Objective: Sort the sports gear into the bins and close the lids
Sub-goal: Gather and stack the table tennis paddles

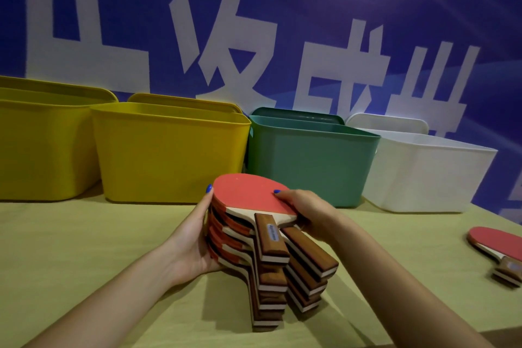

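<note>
Four open bins line the wall; the second yellow bin (166, 155) stands directly beyond the paddle stack (254, 237). The stack lies on the table (84, 263), handles pointing toward the person. Left hand (195, 237) and right hand (308, 209) clasp its opposite sides, equally near. One lone paddle (497, 248) lies far right.

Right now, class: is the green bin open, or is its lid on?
Open. The green bin shows a bare top rim, and its lid stands upright behind it against the wall. What it holds cannot be seen.
</note>
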Tool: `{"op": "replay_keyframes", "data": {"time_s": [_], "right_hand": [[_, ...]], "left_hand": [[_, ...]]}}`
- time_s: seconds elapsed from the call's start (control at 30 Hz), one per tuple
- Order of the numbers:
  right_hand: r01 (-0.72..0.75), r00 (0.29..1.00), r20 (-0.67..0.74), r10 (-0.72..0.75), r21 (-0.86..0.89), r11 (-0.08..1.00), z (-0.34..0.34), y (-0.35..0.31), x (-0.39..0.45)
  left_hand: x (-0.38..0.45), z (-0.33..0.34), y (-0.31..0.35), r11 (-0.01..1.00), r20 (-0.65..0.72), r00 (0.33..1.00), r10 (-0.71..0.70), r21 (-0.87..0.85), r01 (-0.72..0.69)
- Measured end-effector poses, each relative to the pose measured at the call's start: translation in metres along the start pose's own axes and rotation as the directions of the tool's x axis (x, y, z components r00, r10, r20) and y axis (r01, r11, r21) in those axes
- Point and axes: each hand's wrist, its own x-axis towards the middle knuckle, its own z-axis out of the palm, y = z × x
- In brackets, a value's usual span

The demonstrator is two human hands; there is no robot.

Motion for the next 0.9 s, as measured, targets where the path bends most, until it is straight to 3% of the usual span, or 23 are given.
{"op": "replay_keyframes", "data": {"time_s": [0.23, 0.43, 0.9], "right_hand": [[0.1, 0.994, -0.058, -0.091, 0.189, 0.977, 0.002, 0.007, -0.002], [0.041, 0.999, -0.029, -0.032, 0.402, 0.915, 0.004, 0.012, -0.007], [0.197, 0.98, -0.058, -0.189, 0.315, 0.928, 0.003, 0.017, 0.0]], "left_hand": [[0.006, -0.002, -0.002, 0.995, -0.044, 0.999, 0.022, 0.095, -0.018], [0.004, 0.001, -0.003, 0.992, -0.063, 0.998, 0.029, 0.127, -0.021], [-0.002, 0.003, -0.001, 0.994, 0.004, 0.999, 0.04, 0.104, -0.04]]}}
